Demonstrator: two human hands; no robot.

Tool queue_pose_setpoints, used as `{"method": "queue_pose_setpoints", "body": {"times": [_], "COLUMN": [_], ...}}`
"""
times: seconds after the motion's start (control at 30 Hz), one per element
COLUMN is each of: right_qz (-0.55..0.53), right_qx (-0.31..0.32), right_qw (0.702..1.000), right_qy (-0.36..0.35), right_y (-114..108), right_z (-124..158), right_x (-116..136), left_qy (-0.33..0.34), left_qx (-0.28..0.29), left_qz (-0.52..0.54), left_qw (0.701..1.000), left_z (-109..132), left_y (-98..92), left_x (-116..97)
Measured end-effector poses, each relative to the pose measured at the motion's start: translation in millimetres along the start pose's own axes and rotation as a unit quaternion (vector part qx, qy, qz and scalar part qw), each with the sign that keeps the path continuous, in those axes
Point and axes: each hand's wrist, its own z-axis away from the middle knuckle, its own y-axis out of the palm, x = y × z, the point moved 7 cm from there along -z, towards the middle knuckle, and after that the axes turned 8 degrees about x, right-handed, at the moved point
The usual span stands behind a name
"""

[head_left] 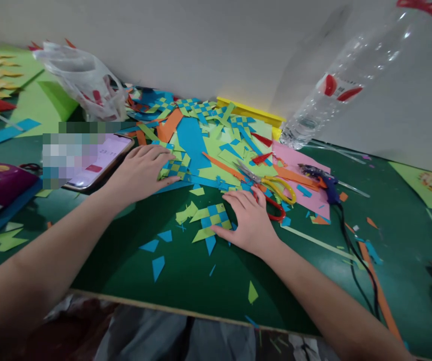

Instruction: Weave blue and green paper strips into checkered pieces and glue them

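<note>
My right hand (251, 220) is open, thumb and fingers apart, at the right edge of a small blue and green woven paper fish (214, 216) lying on the table. Its thumb reaches the fish's edge; whether it presses there I cannot tell. Just behind that hand lie red-handled scissors (278, 209), and beyond them yellow-handled scissors (280, 188). My left hand (144, 168) rests with fingers spread beside another woven blue and green paper piece (178, 165), partly covering it. Several more woven pieces (203, 108) form a pile at the back.
Paper scraps (158, 267) are strewn over the green table (126, 265). To the left are a phone (105, 155), a purple device (3, 185) and a plastic bag (84, 75). A glue gun (327, 183) with a cord lies right, near a tilted clear bottle (351, 75) by the wall.
</note>
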Motion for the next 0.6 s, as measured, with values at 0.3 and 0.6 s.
{"method": "queue_pose_setpoints", "body": {"times": [0.3,0.6], "right_qz": [-0.032,-0.061], "right_qx": [0.017,0.017], "right_qw": [0.999,0.997], "right_qy": [-0.023,-0.046], "right_y": [3,1], "right_z": [1,0], "right_x": [4,7], "left_qy": [0.045,0.089], "left_qx": [0.082,0.062], "left_qz": [0.028,0.072], "left_qw": [0.995,0.992], "left_z": [-8,-5], "left_y": [17.9,9.0], "left_x": [-1,-22]}}
